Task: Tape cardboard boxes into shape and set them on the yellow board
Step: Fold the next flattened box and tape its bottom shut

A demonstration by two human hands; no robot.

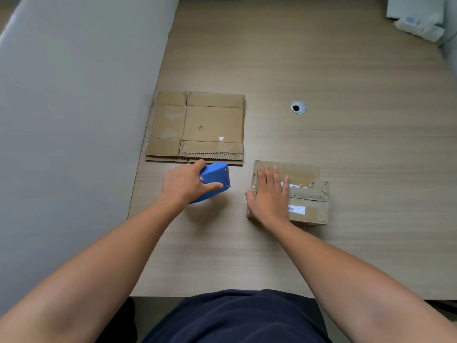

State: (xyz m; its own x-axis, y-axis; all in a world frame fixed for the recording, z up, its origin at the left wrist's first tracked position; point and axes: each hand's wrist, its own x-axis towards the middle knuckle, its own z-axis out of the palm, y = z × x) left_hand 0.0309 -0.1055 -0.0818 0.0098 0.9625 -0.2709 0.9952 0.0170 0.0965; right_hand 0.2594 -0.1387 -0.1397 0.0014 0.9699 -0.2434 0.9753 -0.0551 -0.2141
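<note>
Head cam, single view
Looks fwd & steeply down, close over the table [321, 256]; forearms enter from bottom edge.

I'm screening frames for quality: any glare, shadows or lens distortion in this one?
Head view: soft, even light; a faint shadow on the table below the blue tape dispenser held by the left hand; one small glare spot on the flat cardboard; wide-angle stretch in the forearms.

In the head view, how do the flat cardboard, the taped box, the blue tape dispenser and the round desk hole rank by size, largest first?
1. flat cardboard
2. taped box
3. blue tape dispenser, partly under the left hand
4. round desk hole
</note>
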